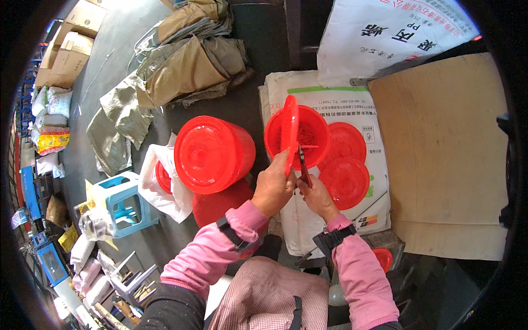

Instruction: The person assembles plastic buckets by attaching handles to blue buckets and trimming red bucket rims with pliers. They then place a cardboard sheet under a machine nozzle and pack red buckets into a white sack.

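We look down at two bare hands close together, the left hand (274, 188) pinching the lower edge of a red lid (290, 124), the right hand (316, 197) wrapped around the handles of small cutters (303, 164). The lid is seen nearly edge-on, its long axis running away from us, just ahead of the left hand, the nearer one. The cutters lie against its right side or just beside it, tips pointing away, near a thin red spike (311, 147) jutting rightward; we cannot tell whether the blades grip it. Behind the lid is an open red bucket (326, 138) with red scraps inside, and to its right two red discs (345, 184) overlap on white sacks (297, 225). Farther out, we find a large red bucket (206, 154) on the left and a cardboard sheet (440, 154) on the right.
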Demonstrator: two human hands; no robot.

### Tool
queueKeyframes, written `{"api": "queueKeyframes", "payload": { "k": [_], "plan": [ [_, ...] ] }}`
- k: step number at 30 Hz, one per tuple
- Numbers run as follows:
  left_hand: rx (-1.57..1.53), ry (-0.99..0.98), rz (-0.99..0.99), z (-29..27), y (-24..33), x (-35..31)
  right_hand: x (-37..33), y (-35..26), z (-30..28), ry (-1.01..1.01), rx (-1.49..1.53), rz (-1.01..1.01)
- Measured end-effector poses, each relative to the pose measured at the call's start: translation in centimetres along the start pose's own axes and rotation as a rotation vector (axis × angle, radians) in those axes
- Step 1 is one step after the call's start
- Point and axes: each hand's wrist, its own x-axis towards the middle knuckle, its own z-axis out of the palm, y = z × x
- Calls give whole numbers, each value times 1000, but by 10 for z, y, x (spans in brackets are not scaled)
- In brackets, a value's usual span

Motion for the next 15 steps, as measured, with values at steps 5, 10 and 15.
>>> {"api": "queueKeyframes", "payload": {
  "k": [5, 10, 15],
  "plan": [
    [408, -118, 193, 32, -21, 23, 27, 16, 4, -83, 478, 99],
    [688, -152, 309, 60, -29, 27, 33, 31, 4, -32, 913, 212],
    [680, -137, 323, 64, -23, 19, 22, 39, -2, -1, 966, 269]
  ]
}}
